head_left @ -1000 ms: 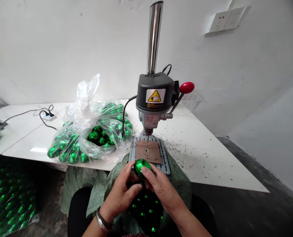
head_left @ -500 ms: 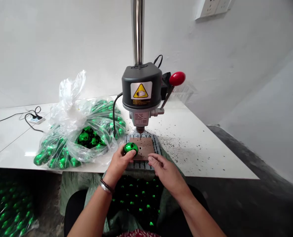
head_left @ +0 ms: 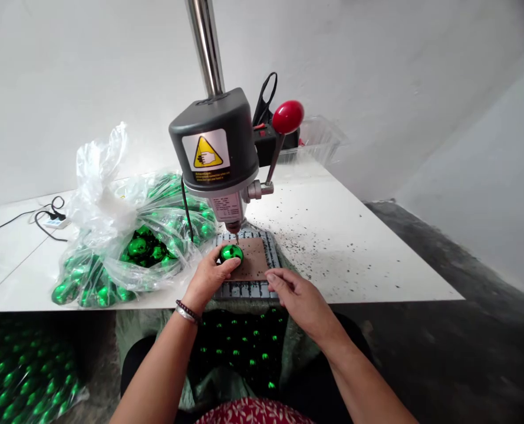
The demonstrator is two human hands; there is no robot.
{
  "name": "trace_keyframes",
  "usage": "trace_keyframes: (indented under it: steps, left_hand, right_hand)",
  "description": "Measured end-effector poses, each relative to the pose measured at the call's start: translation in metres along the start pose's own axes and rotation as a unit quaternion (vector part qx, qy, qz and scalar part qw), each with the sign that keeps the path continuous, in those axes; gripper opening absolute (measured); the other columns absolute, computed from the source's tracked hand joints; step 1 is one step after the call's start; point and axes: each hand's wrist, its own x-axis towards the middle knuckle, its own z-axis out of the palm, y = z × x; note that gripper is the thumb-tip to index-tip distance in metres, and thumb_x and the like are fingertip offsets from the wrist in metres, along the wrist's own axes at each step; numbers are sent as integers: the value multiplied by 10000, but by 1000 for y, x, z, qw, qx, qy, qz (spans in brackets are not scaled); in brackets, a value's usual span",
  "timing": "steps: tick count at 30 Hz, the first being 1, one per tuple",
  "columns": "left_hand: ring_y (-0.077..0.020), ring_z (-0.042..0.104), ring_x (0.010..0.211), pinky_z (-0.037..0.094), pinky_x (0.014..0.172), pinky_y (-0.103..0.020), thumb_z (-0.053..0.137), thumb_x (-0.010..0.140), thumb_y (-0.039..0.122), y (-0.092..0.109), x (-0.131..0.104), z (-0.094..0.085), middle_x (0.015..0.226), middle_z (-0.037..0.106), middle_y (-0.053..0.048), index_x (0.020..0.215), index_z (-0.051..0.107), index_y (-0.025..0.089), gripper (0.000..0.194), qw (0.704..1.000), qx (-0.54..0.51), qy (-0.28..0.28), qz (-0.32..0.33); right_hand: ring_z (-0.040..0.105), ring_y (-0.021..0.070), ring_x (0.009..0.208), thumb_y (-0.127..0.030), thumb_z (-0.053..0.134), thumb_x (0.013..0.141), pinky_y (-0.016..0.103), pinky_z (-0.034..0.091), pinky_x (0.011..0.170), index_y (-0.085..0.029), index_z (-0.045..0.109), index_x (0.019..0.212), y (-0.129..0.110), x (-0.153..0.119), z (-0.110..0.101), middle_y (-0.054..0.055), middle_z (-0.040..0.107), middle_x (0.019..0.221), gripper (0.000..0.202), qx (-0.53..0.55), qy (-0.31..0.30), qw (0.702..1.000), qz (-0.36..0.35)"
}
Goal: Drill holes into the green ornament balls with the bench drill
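My left hand (head_left: 207, 278) is closed around a shiny green ball bauble (head_left: 231, 254), thumb across its near side. The bauble is over a brown board (head_left: 256, 268) lying on the slotted grey base (head_left: 248, 290) of a bench drill press (head_left: 215, 147). The drill bit (head_left: 237, 239) points down just above and behind the bauble; whether they touch I cannot tell. Close to the board's right front corner is my right hand (head_left: 297, 297), its fingers curled and thumb against them, with nothing showing between them.
Clear plastic bags (head_left: 106, 218) of green baubles lie on the white table (head_left: 341, 235) at left. Dark shavings litter its right side. A red-knobbed lever (head_left: 288, 117) juts from the drill. More baubles (head_left: 239, 347) fill a sack at my lap, others a floor bag (head_left: 23, 371).
The view has shifted and tilted, so the drill press appears further left. My left hand has brought the bauble closer under the bit. My right hand stays near the board's corner.
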Motion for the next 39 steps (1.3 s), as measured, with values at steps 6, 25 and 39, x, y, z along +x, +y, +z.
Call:
trace_keyframes:
  steps: [6,25,39]
  left_hand:
    - [-149,589,756,467,674,-232,645,740,398,3,12,-8,897,686,-4,1136,663,203,442,993,104,-39,43]
    - [-84,535,561,423,562,-215,663,768,444,0,24,-12,963,684,-53,1362,522,148,679,994,68,-40,76]
    - [-128,567,671,458,674,-236,730,682,444,-8,21,-10,793,681,-14,1330,561,146,733,991,113,11,73]
  right_hand:
    - [634,172,844,-534,357,871,325,496,793,-207,656,1043,-16,10,-7,66,688,909,476,-47,-1,997,-56]
    - [587,124,712,-440,564,759,300,493,739,-205,640,1130,-34,109,-7,37,674,863,446,-33,-171,975,-135]
    - [639,139,938,-263,619,720,321,510,908,-200,607,1031,-27,97,3,31,682,1030,318,94,-168,976,-103]
